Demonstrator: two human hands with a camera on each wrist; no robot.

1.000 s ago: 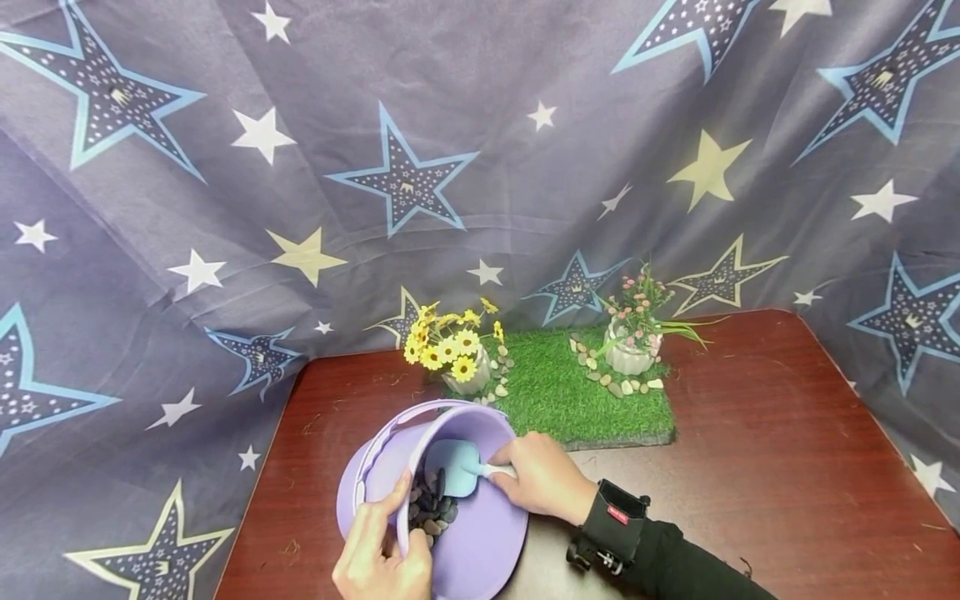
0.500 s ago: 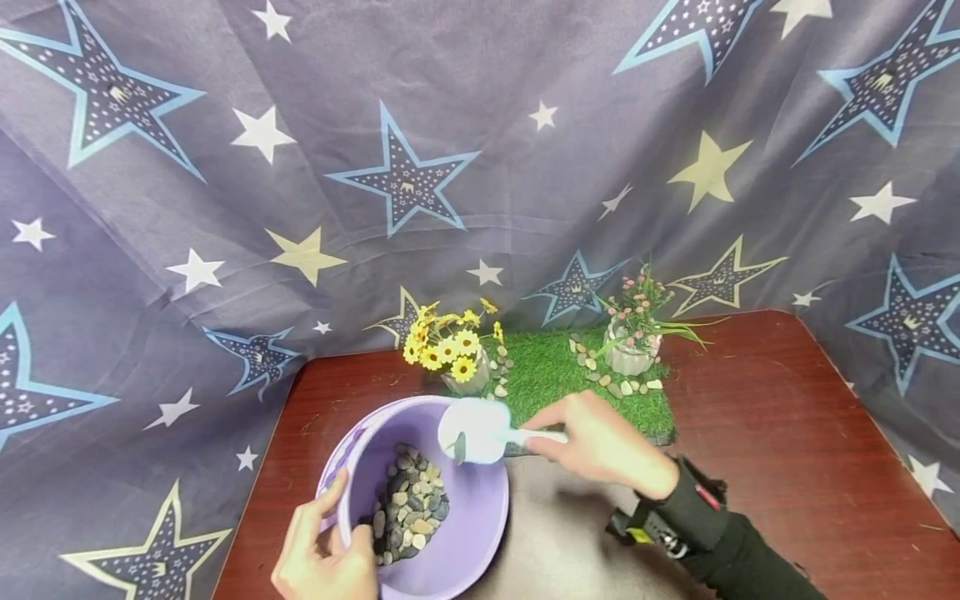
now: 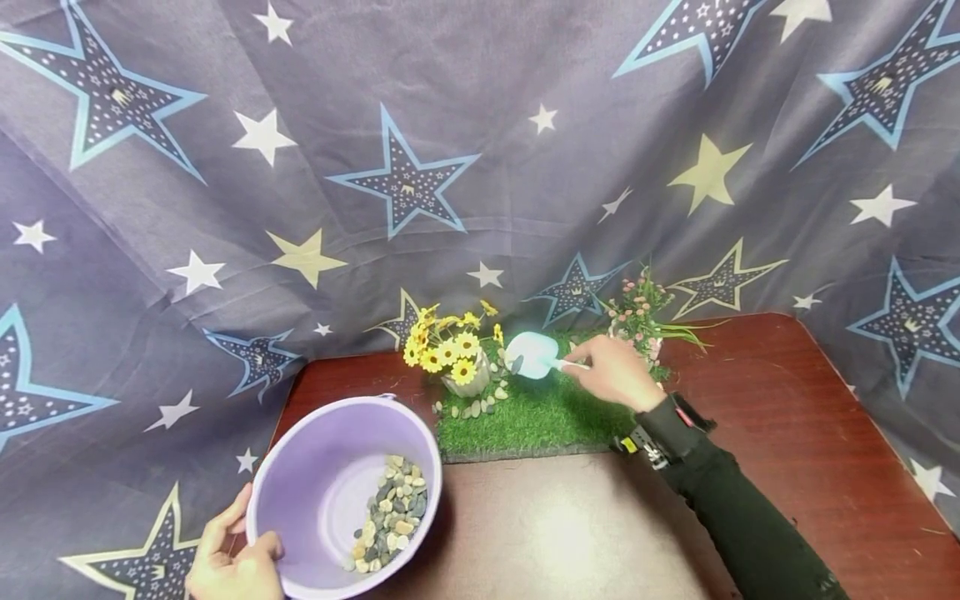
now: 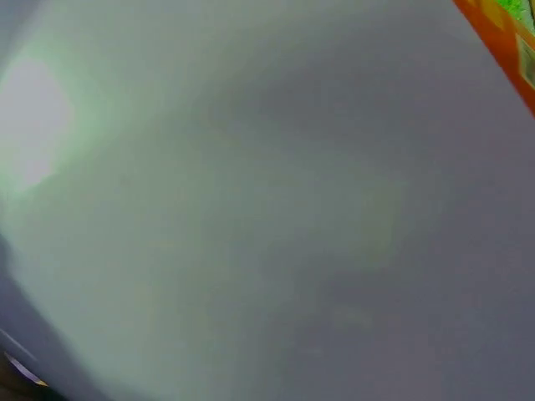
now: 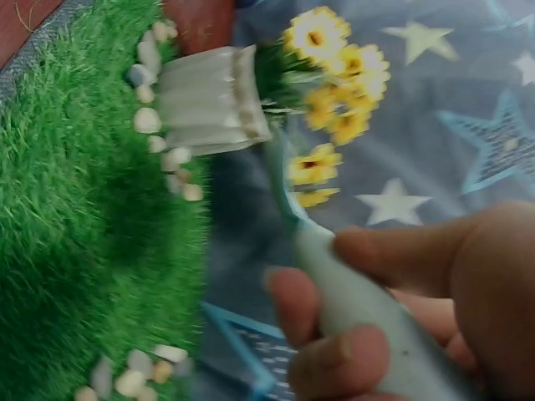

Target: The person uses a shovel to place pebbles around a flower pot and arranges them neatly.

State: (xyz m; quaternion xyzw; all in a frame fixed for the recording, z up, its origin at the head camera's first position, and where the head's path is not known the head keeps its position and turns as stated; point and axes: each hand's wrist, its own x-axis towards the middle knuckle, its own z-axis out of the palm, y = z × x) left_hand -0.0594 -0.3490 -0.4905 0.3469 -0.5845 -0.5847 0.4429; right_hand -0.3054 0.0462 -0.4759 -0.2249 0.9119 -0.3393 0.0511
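In the head view my left hand grips the near-left rim of a purple bucket, its thumb over the edge. The bucket is tilted toward me, and grey and cream pebbles lie along its right inner side. My right hand holds a small light-blue scoop by its pale handle. The scoop is above the artificial grass mat, right of the yellow flowers. A dark pebble shows at the scoop's left edge. The left wrist view is filled by a blurred greyish surface.
A white pot of yellow flowers stands at the mat's left, edged by pebbles. Pink flowers stand at the back right, partly behind my right hand. A starry cloth hangs behind the red-brown table.
The scoop has come out of the bucket and moved up and right over the mat. My left hand has drawn the bucket left and toward me, turning its mouth upward.
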